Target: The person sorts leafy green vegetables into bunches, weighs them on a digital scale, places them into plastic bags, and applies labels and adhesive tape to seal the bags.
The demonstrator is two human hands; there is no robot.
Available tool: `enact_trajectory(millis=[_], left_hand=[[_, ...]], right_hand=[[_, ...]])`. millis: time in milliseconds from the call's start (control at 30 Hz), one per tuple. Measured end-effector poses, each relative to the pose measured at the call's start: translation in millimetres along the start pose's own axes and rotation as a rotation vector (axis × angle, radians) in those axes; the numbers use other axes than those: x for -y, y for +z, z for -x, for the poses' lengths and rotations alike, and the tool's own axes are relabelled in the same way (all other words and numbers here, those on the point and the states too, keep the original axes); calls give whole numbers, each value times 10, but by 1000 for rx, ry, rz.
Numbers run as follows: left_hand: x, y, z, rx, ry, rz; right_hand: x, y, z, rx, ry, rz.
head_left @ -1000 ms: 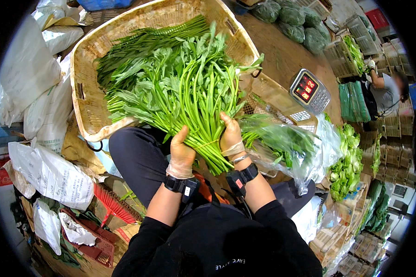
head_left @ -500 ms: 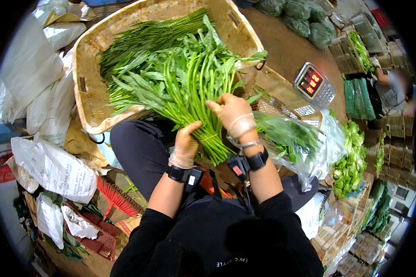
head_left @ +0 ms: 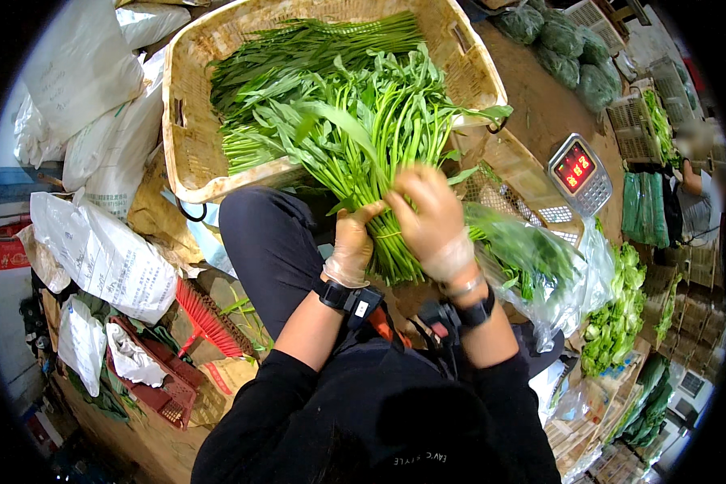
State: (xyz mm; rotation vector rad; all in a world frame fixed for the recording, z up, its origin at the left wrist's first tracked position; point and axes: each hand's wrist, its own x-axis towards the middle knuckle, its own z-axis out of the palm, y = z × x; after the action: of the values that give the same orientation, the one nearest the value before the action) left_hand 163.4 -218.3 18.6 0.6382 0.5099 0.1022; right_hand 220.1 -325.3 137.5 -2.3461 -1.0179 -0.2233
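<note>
— While the left hand point(head_left: 353, 242) has its grip wrapped firmly around the stems, I'd watch that yellow band point(head_left: 390, 235). If it were dragged toward the cut ends, it could slip off and let everything fan out.

— And the right hand point(head_left: 434, 216)?

— Thumb and forefinger reach over the stems, but it's blurred. I can't tell whether its grip is pinching anything.

— Where exactly is the bunch of long-stemmed greens point(head_left: 359, 176)?

— Above the lap, cut ends toward the body, leafy tops reaching over the near rim of the plastic crate point(head_left: 254, 177). One long leaf point(head_left: 343, 127) arcs across it, smeared. A hard tug on that could, I'd say, snap tender stems along with it.

— Might the tops tangle?

— Probably, if lifted abruptly: more greens point(head_left: 323, 47) lie in the crate, and leaves could snag on them or bruise against the rim.

— Then there's the clear plastic bag point(head_left: 552, 278), just beside the right wrist.

— Yes, with greens inside. A careless swing of that forearm could crush them or tip some out.

— The digital scale point(head_left: 579, 171)?

— Beyond the bag; only a wide reach would jolt it. The co-worker point(head_left: 699, 189) is well apart, so I'd expect no bumping.
</note>
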Motion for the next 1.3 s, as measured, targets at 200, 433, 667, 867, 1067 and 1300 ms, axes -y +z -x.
enact_trajectory(millis=[200, 433, 667, 867, 1067, 1300], left_hand=[[81, 14, 6, 63, 28, -14], [-147, -48, 6, 9, 70, -69], [-452, -128, -53, 37, -145, -26], [-574, -74, 16, 130, -219, 44], [-495, -13, -20, 277, -227, -59], [-402, -89, -16, 134, -167, -75]], right_hand=[[-74, 604, -300, 196, 128, 111], [237, -74, 817, 400, 760, -871], [-124, 202, 2120, 807, 575, 50], [-329, 12, 890, 47, 393, -149], [-766, 310, 264, 146, 479, -423], [-300, 707, 1051, 274, 414, -129]])
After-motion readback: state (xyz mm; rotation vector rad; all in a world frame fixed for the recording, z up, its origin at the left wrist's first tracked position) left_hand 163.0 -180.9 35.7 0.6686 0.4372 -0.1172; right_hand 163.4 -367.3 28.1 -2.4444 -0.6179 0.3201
